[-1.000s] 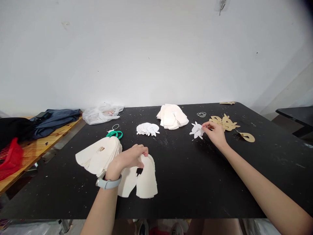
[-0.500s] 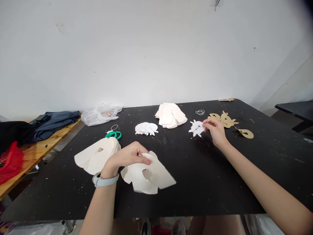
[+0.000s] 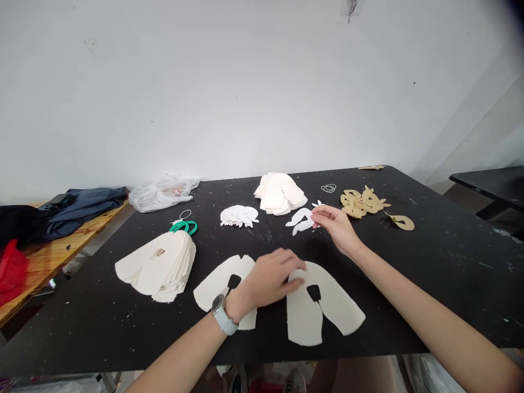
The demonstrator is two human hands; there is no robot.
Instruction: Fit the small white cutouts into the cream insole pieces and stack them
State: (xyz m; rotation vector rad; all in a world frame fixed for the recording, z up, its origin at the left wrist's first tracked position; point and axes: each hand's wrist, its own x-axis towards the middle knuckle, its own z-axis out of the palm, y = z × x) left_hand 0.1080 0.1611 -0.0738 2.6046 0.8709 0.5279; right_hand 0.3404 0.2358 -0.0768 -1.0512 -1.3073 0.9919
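Two cream cut pieces lie flat near the table's front edge: a left piece (image 3: pixel 210 286), partly under my left wrist, and a right piece (image 3: pixel 305 322). My left hand (image 3: pixel 276 275) has its fingers apart over the gap between them, fingertips at the right piece's upper left edge, slightly blurred. Farther back, my right hand (image 3: pixel 331 224) pinches a small white curved cutout (image 3: pixel 302 220) by its right side. Another white cutout shows partly behind the fingers. A row of small white cutouts (image 3: pixel 239 215) lies left of it.
A stack of cream pieces (image 3: pixel 141 265) sits at the left, beside green-handled scissors (image 3: pixel 183 226). Behind are a plastic bag (image 3: pixel 164 194), another cream stack (image 3: pixel 280 194), thin rings (image 3: pixel 328 188) and tan cutouts (image 3: pixel 362 202). A wooden bench (image 3: pixel 77 234) holds clothes.
The cream material in my left hand now lies as two separate pieces, and that hand has let go and moved right. My right hand has shifted left with a white cutout.
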